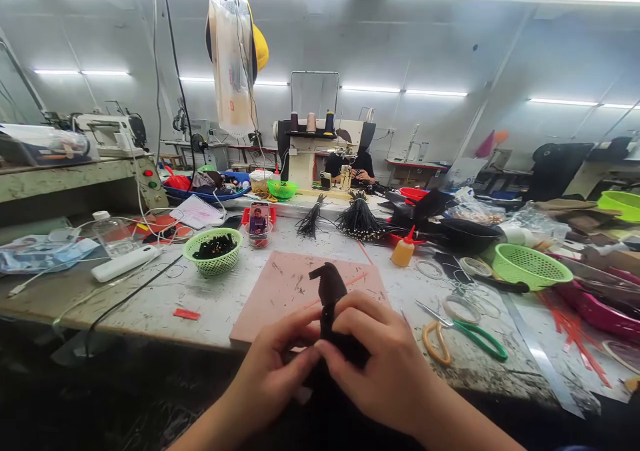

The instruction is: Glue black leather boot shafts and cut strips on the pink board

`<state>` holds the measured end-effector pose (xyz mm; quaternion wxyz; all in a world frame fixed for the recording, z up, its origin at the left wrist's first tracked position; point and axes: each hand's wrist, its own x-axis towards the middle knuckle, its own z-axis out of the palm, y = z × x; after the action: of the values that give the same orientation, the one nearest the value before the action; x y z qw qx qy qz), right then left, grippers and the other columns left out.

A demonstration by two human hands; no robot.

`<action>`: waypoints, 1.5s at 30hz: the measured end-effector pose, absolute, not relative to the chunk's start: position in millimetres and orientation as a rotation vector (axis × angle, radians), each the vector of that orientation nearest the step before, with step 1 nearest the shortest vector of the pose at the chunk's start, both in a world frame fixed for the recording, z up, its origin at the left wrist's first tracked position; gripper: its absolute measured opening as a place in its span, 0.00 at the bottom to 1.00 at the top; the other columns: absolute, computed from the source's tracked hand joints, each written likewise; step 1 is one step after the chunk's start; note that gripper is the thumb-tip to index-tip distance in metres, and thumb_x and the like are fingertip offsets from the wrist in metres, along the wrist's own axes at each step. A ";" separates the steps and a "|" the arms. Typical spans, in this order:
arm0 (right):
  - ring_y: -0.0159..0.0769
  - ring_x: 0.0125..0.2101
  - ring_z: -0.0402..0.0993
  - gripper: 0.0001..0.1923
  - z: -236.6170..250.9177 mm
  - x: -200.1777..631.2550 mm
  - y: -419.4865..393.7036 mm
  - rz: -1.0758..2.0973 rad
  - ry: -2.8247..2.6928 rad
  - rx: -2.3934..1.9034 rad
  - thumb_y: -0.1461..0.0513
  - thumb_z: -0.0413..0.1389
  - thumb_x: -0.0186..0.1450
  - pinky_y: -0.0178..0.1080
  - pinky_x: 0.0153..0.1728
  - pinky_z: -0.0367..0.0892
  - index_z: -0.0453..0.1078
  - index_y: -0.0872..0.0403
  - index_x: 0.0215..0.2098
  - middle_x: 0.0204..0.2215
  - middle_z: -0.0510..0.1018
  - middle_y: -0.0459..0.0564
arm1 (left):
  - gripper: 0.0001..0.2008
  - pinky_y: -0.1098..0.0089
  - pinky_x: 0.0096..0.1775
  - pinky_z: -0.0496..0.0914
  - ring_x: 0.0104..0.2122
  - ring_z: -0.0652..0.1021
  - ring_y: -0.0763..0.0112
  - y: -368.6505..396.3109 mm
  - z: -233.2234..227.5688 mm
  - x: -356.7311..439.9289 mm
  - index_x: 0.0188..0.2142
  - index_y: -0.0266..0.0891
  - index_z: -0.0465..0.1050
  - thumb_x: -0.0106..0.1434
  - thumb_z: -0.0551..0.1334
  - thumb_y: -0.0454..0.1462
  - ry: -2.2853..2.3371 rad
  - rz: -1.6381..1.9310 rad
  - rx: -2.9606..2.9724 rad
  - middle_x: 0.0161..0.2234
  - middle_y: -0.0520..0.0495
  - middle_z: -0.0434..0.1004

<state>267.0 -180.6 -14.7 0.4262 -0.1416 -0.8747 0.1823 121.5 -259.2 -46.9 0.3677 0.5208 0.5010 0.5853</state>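
A soft black piece [331, 284], fabric-like and with what looks like a toothed edge, stands up between my two hands above the front of a pink board [270, 284]. My left hand [283, 357] pinches its lower left side, thumb against fingers. Wrapped around its right side is my right hand [375, 351], with the thumb tips of both hands meeting below. The lower part of the piece is hidden by my fingers and merges with dark cloth underneath. To the right lie scissors [465, 331] with one green and one orange handle.
A green basket [214, 256] of small black parts stands left, near a propped phone [259, 219]. Bundles of black cords [359, 217] lie at the back before a sewing machine [325, 144]. A glue bottle [403, 247] and another green basket [530, 267] are right. Someone sits behind the machine.
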 end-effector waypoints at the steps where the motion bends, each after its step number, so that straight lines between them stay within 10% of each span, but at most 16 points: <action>1: 0.31 0.26 0.69 0.06 -14.6 266.6 -181.2 0.468 -2.166 -0.321 0.65 0.54 0.57 0.33 0.26 0.66 0.62 0.53 0.23 0.28 0.71 0.49 | 0.19 0.68 0.41 0.72 0.39 0.77 0.62 -258.6 -45.9 122.3 0.47 0.44 0.72 0.56 0.64 0.42 1.278 1.531 1.327 0.39 0.48 0.80; 45: 0.30 0.22 0.66 0.09 -17.7 255.1 -180.0 0.163 -2.152 -0.331 0.66 0.49 0.58 0.32 0.21 0.64 0.64 0.55 0.21 0.27 0.69 0.50 | 0.11 0.70 0.34 0.73 0.28 0.78 0.63 -251.5 -43.4 138.1 0.38 0.44 0.79 0.57 0.61 0.36 1.351 1.811 1.265 0.31 0.47 0.82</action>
<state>255.1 -180.0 -17.7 0.4609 -0.1343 -0.8747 0.0661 138.1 -251.5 -43.4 0.2729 0.4700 0.5020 0.6728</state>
